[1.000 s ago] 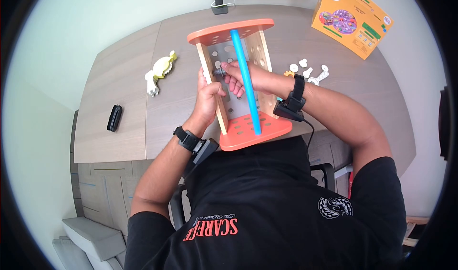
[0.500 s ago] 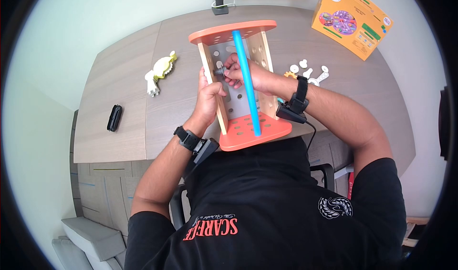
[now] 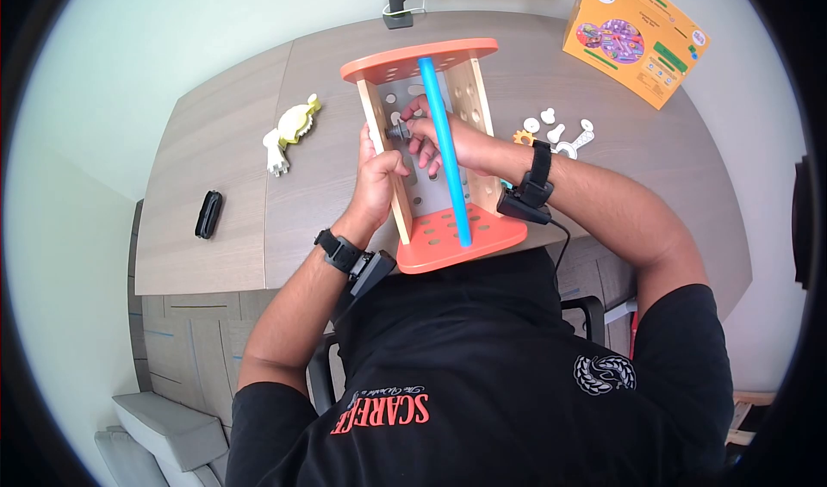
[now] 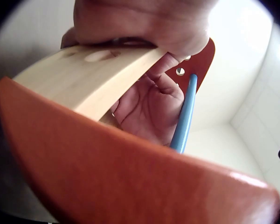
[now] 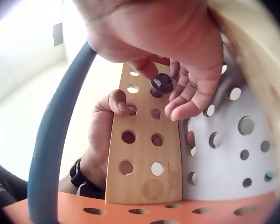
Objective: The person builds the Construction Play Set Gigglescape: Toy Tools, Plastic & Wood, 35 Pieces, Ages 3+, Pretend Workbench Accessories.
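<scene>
A wooden toy frame [image 3: 465, 235] has orange ends, pale panels full of holes, a grey perforated back and a blue rod [image 3: 444, 142]. My left hand [image 3: 374, 181] grips its left panel [image 5: 144, 154], with the thumb over the edge and fingers behind. Reaching inside past the rod, my right hand [image 3: 457, 138] pinches a dark grey toy bolt [image 5: 162, 83] at a hole in that panel. In the right wrist view its thumb is on the bolt and the other fingers hang loosely beside it. The left wrist view shows the right palm [image 4: 151, 109] behind the panel.
Yellow and white toy pieces [image 3: 293, 130] and a black case [image 3: 208, 214] lie on the table [image 3: 207, 125] at left. Several small white and yellow parts [image 3: 556, 132] lie right of the frame. An orange box [image 3: 633, 43] stands back right, near a black monitor stand [image 3: 401, 5].
The right hand's fingers curled in around the bolt, then loosened and spread a little, with the thumb staying at it. The frame shifted slightly; the left hand keeps its grip.
</scene>
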The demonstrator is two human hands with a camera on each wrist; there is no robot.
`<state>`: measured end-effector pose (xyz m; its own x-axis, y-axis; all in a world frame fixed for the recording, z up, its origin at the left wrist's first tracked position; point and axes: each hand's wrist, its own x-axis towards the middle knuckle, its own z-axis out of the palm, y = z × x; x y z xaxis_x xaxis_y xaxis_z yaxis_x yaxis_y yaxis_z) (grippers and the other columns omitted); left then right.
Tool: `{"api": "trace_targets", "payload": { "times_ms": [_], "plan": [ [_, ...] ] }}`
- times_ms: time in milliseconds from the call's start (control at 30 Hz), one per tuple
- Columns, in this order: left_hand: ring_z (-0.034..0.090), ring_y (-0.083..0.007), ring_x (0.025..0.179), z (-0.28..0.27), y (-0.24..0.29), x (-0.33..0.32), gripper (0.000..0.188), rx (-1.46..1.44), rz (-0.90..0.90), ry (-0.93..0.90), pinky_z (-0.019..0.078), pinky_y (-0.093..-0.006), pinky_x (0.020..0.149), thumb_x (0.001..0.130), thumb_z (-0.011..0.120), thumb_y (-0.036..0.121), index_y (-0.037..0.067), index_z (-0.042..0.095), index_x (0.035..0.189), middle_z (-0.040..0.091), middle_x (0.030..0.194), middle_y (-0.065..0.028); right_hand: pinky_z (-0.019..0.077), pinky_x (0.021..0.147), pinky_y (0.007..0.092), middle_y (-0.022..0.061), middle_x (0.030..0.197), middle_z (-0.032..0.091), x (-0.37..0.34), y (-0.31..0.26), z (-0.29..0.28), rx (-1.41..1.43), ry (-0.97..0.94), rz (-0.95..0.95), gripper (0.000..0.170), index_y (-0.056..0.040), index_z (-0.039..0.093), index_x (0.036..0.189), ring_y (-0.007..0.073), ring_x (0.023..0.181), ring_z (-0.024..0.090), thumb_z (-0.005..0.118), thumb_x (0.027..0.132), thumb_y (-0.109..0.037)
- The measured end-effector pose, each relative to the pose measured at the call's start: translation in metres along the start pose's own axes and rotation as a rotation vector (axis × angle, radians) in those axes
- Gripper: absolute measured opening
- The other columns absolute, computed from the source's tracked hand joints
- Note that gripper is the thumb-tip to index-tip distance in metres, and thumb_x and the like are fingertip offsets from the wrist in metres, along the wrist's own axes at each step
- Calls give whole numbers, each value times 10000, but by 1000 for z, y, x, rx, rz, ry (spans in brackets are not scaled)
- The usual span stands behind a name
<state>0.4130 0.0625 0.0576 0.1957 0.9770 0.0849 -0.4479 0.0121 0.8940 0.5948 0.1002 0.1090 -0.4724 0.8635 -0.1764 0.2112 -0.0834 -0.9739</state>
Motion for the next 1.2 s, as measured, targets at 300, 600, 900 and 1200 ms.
{"api": "trace_targets", "payload": {
  "times_ms": [300,600,900,1200],
  "plan": [
    [569,-219,1023,1,-5,1,769,35,60,-19,533,-376,861,730,519,15,104,403,1485,546,1231,-104,551,558,293,76,968,627,7,17,3,-137,-27,-24,370,-70,441,1361,147,684,668,564,1078,-275],
    [578,-213,1040,3,-4,0,750,42,56,-7,534,-380,866,733,519,17,95,416,1472,551,1235,-97,525,504,285,60,913,598,2,13,4,-140,1,-91,363,-105,446,1356,129,636,655,504,1117,-372],
    [581,-214,1065,-7,-10,6,729,62,44,-47,533,-390,884,721,522,26,84,447,1444,558,1214,-96,523,490,267,38,832,584,4,3,0,-58,7,112,444,-108,525,1257,118,609,633,453,1124,-525],
    [583,-227,1065,1,-4,1,752,63,23,10,545,-400,891,726,516,21,111,420,1467,552,1244,-97,527,493,262,41,877,577,8,17,4,-159,21,-157,315,-83,478,1309,110,644,618,586,1090,-281]
  ]
}}
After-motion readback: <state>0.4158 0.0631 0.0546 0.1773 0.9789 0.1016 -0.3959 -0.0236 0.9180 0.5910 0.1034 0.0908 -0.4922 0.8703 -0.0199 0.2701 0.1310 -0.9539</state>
